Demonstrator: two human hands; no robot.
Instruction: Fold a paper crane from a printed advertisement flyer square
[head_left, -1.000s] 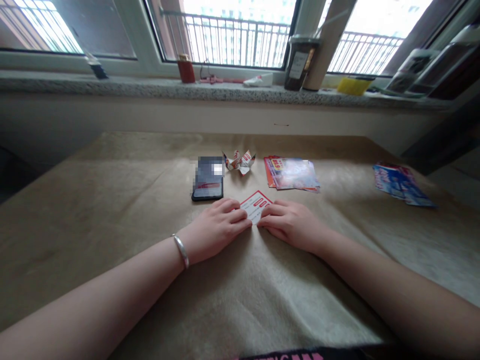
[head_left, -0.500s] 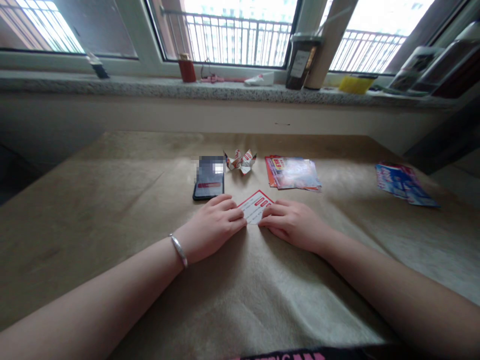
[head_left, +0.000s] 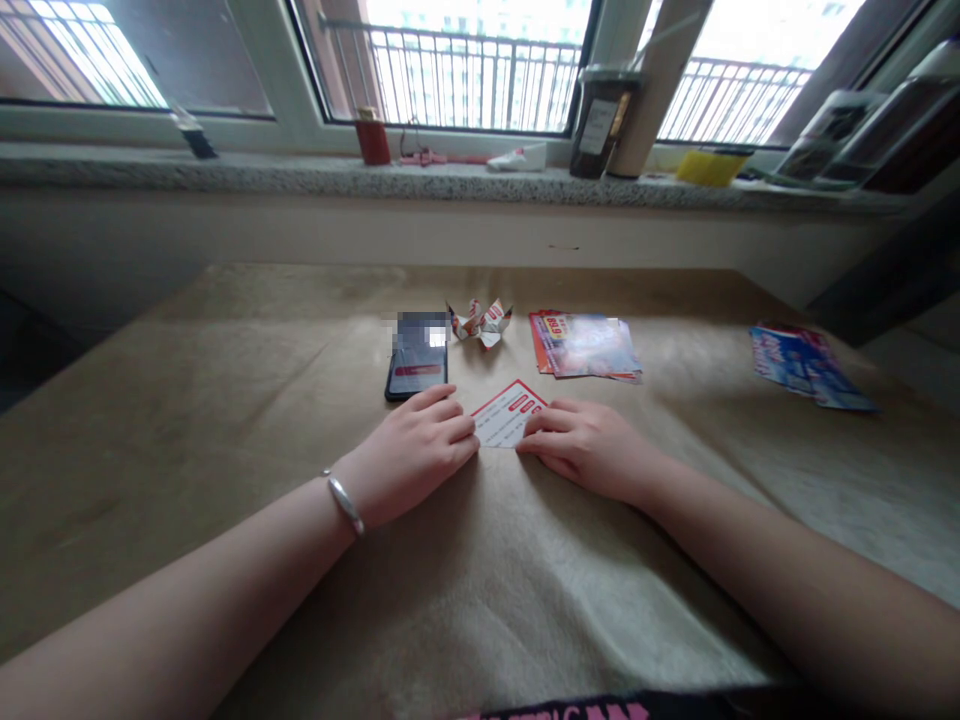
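A folded sheet of white paper [head_left: 504,420] with a red border and printed lines lies on the cloth, its point facing away from me and its straight edge toward me. My left hand [head_left: 424,440], a silver bracelet at the wrist, has its bent fingertips pressed on the paper's left corner. On the right corner rest the curled fingers of my right hand [head_left: 585,443], which hide that end. Just beyond my left hand lies a phone [head_left: 418,360], its screen partly blurred out. A folded paper figure [head_left: 484,322] with pointed flaps stands beside the phone.
Colourful printed sheets [head_left: 589,346] lie stacked beyond my right hand, and more leaflets [head_left: 810,368] lie at the far right. A brown cloth [head_left: 225,400] covers the table. The windowsill [head_left: 300,178] behind it carries a dark jar [head_left: 600,120] and a yellow box [head_left: 711,167].
My left hand has slid a little to the left along the near edge of the folded paper, uncovering more print. My right hand and the paper stay in place.
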